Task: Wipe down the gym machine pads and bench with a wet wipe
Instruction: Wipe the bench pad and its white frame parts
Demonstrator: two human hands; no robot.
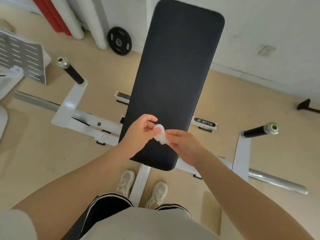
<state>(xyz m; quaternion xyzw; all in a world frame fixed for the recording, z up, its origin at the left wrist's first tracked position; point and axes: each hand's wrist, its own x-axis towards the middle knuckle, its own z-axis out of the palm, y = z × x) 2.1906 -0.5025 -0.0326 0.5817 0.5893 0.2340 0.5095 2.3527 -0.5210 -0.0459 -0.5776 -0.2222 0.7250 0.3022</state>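
Black bench pad [174,80], "BRTW" frame label [206,124], both hands [183,144] pinching crumpled wipe [161,135].

One view only, head-worn, wide-angle. Looks steeply down and forward from standing height over the near end of a long black bench pad [173,80]. Shoes [125,181] and shorts at bottom edge, straight below the lens. Both forearms enter from the bottom corners, close to camera. Far end of pad, wall [268,32] and a weight plate [119,40] at top. Straight lines bow toward the frame edges. Slight blur throughout.
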